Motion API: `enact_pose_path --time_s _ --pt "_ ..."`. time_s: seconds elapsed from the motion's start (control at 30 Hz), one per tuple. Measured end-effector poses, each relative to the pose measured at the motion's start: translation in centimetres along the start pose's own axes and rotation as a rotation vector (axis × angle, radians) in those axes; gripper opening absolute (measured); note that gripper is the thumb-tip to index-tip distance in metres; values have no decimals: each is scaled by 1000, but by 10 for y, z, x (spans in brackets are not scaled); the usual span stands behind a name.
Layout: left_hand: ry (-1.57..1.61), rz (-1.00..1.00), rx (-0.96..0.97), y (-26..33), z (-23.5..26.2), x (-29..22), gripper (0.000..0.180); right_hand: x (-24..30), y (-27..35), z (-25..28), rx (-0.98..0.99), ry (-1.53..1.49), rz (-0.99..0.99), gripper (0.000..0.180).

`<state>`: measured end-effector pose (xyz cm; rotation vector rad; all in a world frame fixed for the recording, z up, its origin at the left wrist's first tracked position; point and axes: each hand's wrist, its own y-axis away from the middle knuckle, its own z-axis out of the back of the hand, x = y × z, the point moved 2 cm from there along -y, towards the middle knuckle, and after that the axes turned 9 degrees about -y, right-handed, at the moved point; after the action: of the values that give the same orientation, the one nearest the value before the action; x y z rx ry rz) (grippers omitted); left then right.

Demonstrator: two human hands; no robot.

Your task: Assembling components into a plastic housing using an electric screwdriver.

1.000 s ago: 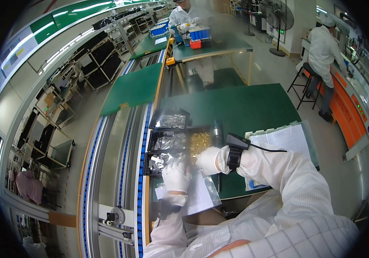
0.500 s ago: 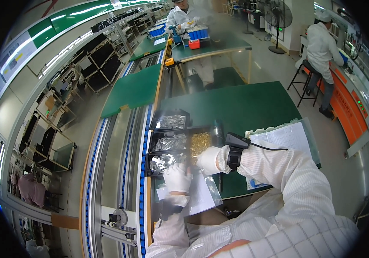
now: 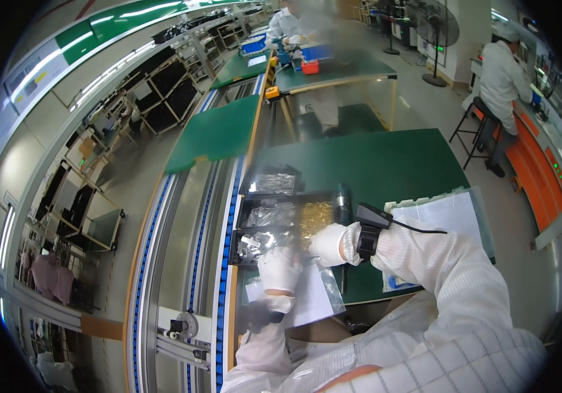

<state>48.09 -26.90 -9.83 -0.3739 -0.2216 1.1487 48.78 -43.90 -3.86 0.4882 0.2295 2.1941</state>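
My left hand [image 3: 279, 270], in a white glove, is at the near edge of a black bin of white and silvery small parts [image 3: 255, 245]. Its fingers look curled in; whatever they hold is too small to make out. Just to its right, my gloved right hand [image 3: 329, 245] is closed too, its fingertips toward the left hand and blurred. It sits at the near end of a bin of small brass-coloured parts [image 3: 316, 217]. Beneath the hands lies a white paper sheet [image 3: 314, 298] in a clear sleeve.
Two more bins hold silvery parts [image 3: 266, 215] and long metal pieces [image 3: 272, 183]. A dark cylindrical tool [image 3: 342, 204] stands beside the brass parts. Papers [image 3: 441, 213] lie on the green table [image 3: 386, 157] at right. A conveyor rail [image 3: 189, 262] runs along the left. Co-workers sit farther off.
The whole view has shifted slightly, so the scene sits farther right. Both hands stay close together at the bins, still closed.
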Motion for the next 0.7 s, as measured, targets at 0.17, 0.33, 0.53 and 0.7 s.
enact_pose_path --time_s 0.17,0.33,0.53,0.7 --pt "-19 -1 30 -1 1 0 23 0 -5 -2 90 29 -77 37" --pt "-11 7 42 0 1 0 24 -2 -5 -4 87 19 -112 37" --pt "-23 -16 1 1 -1 0 29 -3 -6 -7 82 29 -52 34" --pt "-26 7 51 1 -4 0 28 -4 -9 -20 4 109 2 30"
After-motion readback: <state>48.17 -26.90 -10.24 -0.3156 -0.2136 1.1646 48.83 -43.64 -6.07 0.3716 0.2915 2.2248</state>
